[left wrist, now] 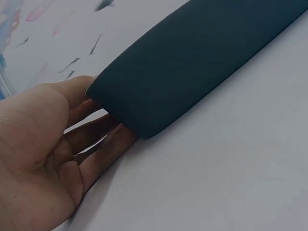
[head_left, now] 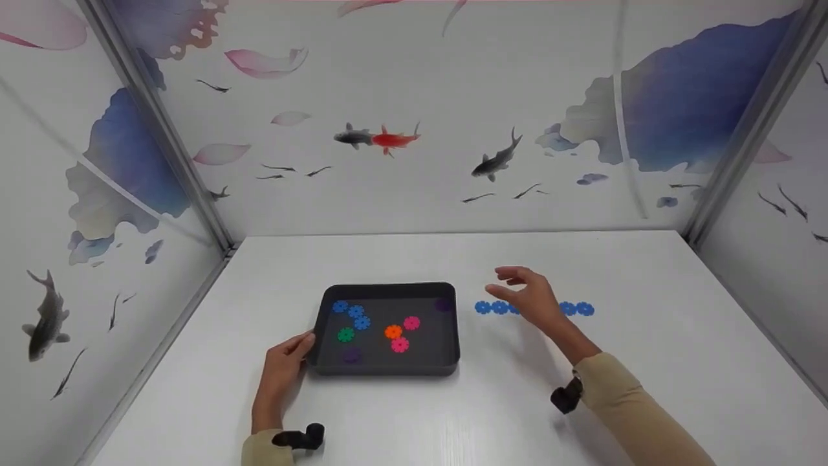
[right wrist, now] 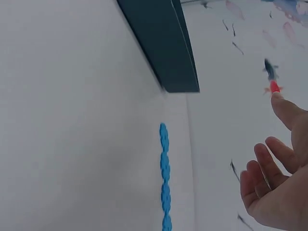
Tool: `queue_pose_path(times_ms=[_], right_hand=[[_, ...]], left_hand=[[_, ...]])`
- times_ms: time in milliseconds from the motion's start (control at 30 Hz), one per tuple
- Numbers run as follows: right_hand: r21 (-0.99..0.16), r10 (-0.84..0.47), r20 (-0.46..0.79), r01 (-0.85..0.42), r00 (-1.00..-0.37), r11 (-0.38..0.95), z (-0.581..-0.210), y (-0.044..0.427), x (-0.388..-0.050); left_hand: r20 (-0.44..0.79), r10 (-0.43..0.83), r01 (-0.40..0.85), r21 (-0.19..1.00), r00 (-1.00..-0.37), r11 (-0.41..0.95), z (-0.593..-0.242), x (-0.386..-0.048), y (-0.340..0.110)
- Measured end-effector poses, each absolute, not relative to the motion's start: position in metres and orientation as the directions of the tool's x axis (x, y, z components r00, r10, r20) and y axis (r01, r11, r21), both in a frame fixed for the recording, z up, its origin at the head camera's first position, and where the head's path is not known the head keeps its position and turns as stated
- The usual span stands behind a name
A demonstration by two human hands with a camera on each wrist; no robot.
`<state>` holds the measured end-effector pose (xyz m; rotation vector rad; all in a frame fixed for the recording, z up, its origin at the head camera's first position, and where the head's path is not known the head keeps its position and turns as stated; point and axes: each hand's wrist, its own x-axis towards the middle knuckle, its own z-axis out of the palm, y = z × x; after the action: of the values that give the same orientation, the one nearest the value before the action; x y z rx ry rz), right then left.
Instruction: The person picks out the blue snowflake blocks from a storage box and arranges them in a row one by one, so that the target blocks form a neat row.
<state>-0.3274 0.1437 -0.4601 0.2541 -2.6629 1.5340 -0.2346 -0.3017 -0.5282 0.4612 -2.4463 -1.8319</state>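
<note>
A dark tray (head_left: 388, 370) lies on the white table, with several flower-shaped pieces inside: blue (head_left: 356, 312), green (head_left: 346, 334), orange (head_left: 392, 332), pink (head_left: 400, 345) and purple. My left hand (head_left: 281, 375) grips the tray's left side, thumb at the rim; in the left wrist view the fingers of this hand (left wrist: 53, 149) reach behind the tray's wall (left wrist: 192, 57). To the right of the tray, a row of blue flower pieces (head_left: 482, 307) runs left to right. Over this row is my right hand (head_left: 533, 301), fingers apart and holding nothing, hiding the middle pieces.
White panels painted with fish and petals (head_left: 420, 194) stand behind and on both sides of the table (head_left: 401, 421). Each wrist wears a small black camera. In the right wrist view, the tray (right wrist: 163, 53) stands beyond the blue row (right wrist: 165, 168).
</note>
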Motion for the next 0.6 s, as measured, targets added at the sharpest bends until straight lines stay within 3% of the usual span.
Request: queue_pose_path(times_ms=[300,600], right_hand=[[-0.827,-0.190,0.174,-0.248,-0.966,0.505,-0.458,0.071,-0.322],[-0.840,-0.258,0.114,-0.232,-0.959,0.491,-0.466,0.020,-0.314]], left_hand=[[-0.143,-0.261,-0.193,0.965,-0.955,0.177,-0.528,-0.233,-0.303],[-0.154,-0.269,-0.212,0.956,-0.951,0.202,-0.530,-0.236,-0.301]])
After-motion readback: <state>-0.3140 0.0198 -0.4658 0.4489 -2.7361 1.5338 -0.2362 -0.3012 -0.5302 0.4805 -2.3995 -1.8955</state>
